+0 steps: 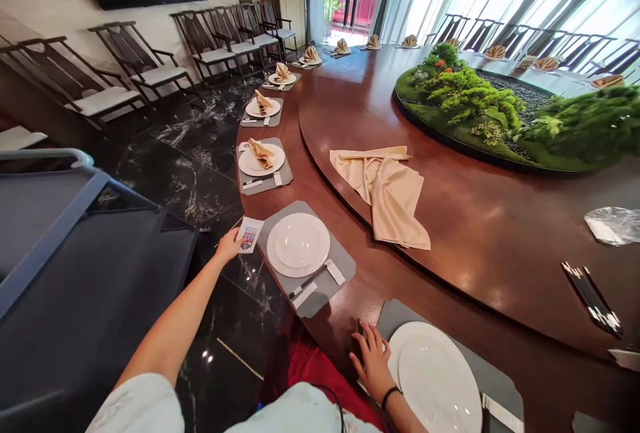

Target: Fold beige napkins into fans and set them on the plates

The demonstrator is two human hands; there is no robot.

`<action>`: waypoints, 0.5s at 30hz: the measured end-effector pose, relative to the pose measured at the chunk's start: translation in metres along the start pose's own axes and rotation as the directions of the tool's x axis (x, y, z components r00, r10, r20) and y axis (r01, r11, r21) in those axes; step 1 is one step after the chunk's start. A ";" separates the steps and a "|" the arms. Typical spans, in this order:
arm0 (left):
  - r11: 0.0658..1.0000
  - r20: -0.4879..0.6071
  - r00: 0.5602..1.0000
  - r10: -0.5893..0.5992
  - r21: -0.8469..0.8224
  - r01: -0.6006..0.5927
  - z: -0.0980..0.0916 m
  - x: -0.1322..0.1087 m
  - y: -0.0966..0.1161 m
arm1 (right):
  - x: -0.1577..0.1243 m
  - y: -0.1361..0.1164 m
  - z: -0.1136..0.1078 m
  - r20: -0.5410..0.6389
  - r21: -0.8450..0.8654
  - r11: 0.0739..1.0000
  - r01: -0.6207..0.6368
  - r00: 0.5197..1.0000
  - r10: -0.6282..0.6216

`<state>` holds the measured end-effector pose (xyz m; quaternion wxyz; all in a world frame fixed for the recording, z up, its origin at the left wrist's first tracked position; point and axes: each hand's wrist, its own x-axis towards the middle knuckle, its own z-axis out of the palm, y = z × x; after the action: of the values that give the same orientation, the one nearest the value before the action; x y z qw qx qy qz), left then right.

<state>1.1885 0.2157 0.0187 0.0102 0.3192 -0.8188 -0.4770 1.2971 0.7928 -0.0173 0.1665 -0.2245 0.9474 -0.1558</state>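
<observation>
Card (pixel 249 234) in left hand (pixel 230 245), right hand (pixel 373 361) beside plate (pixel 437 380).

A: Where's the left hand (pixel 233 244)?

B: Around eleven o'clock, out past the table edge (pixel 243 203), pinching a small printed card (pixel 249 234) just beside a grey placemat (pixel 345 263) with a white plate (pixel 298 244) on it.

A: And the right hand (pixel 373 360)?

B: Low at one o'clock, a black wristband (pixel 390 396) on its wrist, fingers (pixel 367 340) spread against the rim of a second white plate (pixel 435 380).

A: What's further out?

B: A crumpled beige napkin (pixel 387 193) on the wooden turntable (pixel 500 253) at one o'clock, a moss centrepiece (pixel 465 96) beyond it, black chopsticks (pixel 593 300) near three o'clock, and folded napkins (pixel 263 156) on plates curving away toward twelve o'clock.
</observation>
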 end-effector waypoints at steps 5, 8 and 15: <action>0.971 0.178 0.983 0.031 0.229 -0.072 0.017 0.089 -0.015 | 0.065 -0.045 -0.005 -0.045 0.183 0.976 -0.114 0.991 0.124; 0.943 0.277 0.958 0.071 0.295 -0.156 0.029 0.114 -0.024 | 0.096 -0.069 -0.007 -0.043 0.272 0.956 -0.115 0.990 0.131; 0.830 0.302 0.929 0.214 0.444 -0.336 0.060 0.112 -0.030 | 0.133 -0.068 -0.027 -0.044 0.297 0.941 -0.164 0.982 0.185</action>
<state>1.0959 0.1924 -0.0698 -0.1007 0.1294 -0.9450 -0.2829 1.2002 0.6775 -0.0001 0.1771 -0.1066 0.9355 -0.2865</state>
